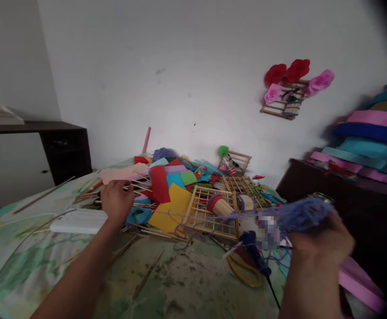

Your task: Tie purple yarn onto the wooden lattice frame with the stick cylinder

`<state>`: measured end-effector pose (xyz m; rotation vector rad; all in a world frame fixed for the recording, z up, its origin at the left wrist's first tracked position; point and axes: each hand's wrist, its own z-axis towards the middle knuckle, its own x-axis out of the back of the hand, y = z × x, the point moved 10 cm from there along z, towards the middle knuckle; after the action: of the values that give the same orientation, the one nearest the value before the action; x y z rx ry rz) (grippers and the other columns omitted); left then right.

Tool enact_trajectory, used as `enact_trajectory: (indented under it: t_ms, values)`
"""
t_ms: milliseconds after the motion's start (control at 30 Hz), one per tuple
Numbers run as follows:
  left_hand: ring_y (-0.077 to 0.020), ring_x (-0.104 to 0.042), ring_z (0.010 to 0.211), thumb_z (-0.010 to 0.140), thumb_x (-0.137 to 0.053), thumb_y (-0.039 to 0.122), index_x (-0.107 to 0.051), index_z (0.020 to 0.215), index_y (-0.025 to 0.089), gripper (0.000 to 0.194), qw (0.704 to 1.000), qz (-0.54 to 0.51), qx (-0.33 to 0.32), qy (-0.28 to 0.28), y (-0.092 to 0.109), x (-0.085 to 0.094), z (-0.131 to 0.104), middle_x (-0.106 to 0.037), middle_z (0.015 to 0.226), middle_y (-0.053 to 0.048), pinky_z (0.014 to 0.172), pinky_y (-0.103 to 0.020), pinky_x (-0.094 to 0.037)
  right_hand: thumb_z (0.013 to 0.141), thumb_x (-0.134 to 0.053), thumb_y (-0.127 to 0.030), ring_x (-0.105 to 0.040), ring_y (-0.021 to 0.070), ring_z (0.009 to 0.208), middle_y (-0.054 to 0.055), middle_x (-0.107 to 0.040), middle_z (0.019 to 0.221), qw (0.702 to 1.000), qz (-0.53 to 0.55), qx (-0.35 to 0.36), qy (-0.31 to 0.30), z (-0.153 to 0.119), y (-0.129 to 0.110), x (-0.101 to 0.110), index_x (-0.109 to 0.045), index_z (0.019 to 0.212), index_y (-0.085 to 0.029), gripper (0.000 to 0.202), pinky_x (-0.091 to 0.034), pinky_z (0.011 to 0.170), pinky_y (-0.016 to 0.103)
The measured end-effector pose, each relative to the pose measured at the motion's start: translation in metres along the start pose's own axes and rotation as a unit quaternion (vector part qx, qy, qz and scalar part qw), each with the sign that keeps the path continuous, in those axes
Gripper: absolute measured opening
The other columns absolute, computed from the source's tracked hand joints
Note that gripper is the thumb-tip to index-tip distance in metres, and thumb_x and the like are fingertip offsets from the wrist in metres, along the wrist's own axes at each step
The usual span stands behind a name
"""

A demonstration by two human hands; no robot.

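My right hand (326, 237) is closed around a bundle of blue-purple yarn (301, 215) at the right, above the table's edge. Strands of the yarn run leftward over a bamboo stick grid (196, 204). My left hand (117, 199) is over the sticks and coloured paper at the left, its fingers bent together; what they pinch, if anything, is too small to make out. Beneath the yarn strands lie a small stick cylinder with a red rim (220, 207) and a yellow sheet (171, 210).
Yellow-handled scissors (244, 272) and a dark blue glue gun (253, 248) lie at the front right. A white power strip (78, 221) is at the left. Stacked coloured paper (373, 130) stands at the right; a flowered stick rack (279, 108) hangs on the wall.
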<state>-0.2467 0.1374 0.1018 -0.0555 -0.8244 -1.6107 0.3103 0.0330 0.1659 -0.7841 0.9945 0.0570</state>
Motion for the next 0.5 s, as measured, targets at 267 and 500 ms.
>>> enact_trajectory:
  t_ms: [267,500]
  values:
    - [-0.0236,-0.06,0.084,0.074,-0.06,0.045,-0.067,0.092,0.016,0.035,0.842,-0.442,0.009,-0.31,0.102,-0.038,-0.064,-0.069,0.092,-0.009,0.076,-0.032,-0.044,0.064,-0.068,-0.032,-0.049,0.0082,0.041,-0.002,-0.06,0.062,0.898,-0.192,-0.239,-0.315,-0.115,0.129,-0.113,-0.057,0.069,-0.017,0.019,-0.036,0.04,0.02]
    - [-0.0179,-0.058,0.076,0.072,-0.067,0.042,-0.066,0.092,0.014,0.035,0.609,-0.589,0.017,-0.531,0.164,-0.036,-0.129,-0.065,0.083,-0.007,0.068,-0.026,-0.043,0.064,-0.067,-0.035,-0.05,0.0087,0.047,-0.004,-0.059,0.062,0.82,-0.265,-0.305,-0.405,-0.17,0.194,-0.116,-0.06,0.087,-0.018,0.029,-0.038,0.045,0.02]
